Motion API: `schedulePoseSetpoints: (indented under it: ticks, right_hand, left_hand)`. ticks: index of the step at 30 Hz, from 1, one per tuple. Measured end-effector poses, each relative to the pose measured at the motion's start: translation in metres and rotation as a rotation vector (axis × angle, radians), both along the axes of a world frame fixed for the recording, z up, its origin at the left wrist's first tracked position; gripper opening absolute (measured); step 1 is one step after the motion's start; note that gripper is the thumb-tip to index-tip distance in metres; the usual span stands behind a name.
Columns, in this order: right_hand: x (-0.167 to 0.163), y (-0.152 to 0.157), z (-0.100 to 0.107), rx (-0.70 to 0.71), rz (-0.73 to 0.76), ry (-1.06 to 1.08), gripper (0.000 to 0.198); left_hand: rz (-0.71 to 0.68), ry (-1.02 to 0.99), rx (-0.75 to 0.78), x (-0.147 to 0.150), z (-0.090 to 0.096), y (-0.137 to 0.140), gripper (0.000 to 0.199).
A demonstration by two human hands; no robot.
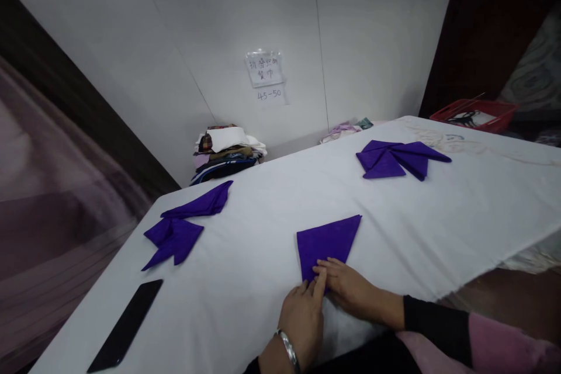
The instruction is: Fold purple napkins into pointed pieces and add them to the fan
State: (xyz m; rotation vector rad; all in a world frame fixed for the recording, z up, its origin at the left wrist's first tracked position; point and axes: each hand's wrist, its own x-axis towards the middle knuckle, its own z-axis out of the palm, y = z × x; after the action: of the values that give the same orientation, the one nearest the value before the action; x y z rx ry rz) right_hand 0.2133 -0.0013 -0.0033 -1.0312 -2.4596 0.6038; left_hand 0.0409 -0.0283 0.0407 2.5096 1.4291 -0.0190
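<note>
A purple cloth napkin [326, 239], folded to a kite-like shape, lies flat on the white-covered table in front of me. My left hand [302, 310], with a silver bangle at the wrist, is at its near corner; the index finger stretches forward while the other fingers curl against the cloth. From the right, my right hand [344, 283] rests on the napkin's lower part, its fingers stretched out and lying on the fabric. The two hands meet at the fingertips and cover the near corner.
More folded purple napkins lie at left [175, 236] and far right [401, 158]. A black phone-like slab [127, 324] is near the left edge of the white tablecloth [245, 280]. Behind stand a clothes pile [228, 152], a wall with paper signs [265, 70] and a red basket [495, 117].
</note>
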Motion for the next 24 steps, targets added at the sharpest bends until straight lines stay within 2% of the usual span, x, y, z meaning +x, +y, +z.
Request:
schedulePoseSetpoints:
  ticks: [3, 6, 9, 13, 15, 19, 22, 24]
  right_hand:
    - [0.004, 0.0, 0.0, -0.021, 0.042, 0.017, 0.047]
    - [0.005, -0.001, 0.004, -0.038, 0.051, 0.021, 0.045]
    - [0.006, -0.001, 0.009, -0.07, 0.04, 0.044, 0.044]
    - [0.01, -0.002, 0.01, -0.162, 0.006, 0.236, 0.04]
    - [0.012, -0.001, 0.01, -0.281, -0.091, 0.432, 0.034]
    - [0.014, 0.003, 0.015, -0.694, -0.346, 0.961, 0.036]
    - [0.013, 0.007, 0.018, -0.9, -0.403, 1.319, 0.04]
    - [0.013, 0.009, 0.02, -0.972, -0.416, 1.426, 0.038]
  left_hand:
    - [0.025, -0.111, -0.114, -0.006, 0.016, 0.011, 0.058]
    - [0.074, -0.33, -0.119, -0.011, 0.025, 0.035, 0.048]
    - [0.064, -0.541, -0.163, -0.01, 0.02, 0.062, 0.04]
    - [0.025, -0.641, -0.231, -0.007, 0.001, 0.089, 0.038]
    - [0.028, -0.65, -0.225, -0.008, -0.008, 0.096, 0.04]
    - [0.066, -0.687, -0.184, -0.01, -0.018, 0.106, 0.043]
    - [0.077, -0.754, -0.151, -0.007, -0.023, 0.112, 0.038]
    - [0.072, -0.78, -0.135, -0.003, -0.026, 0.115, 0.033]
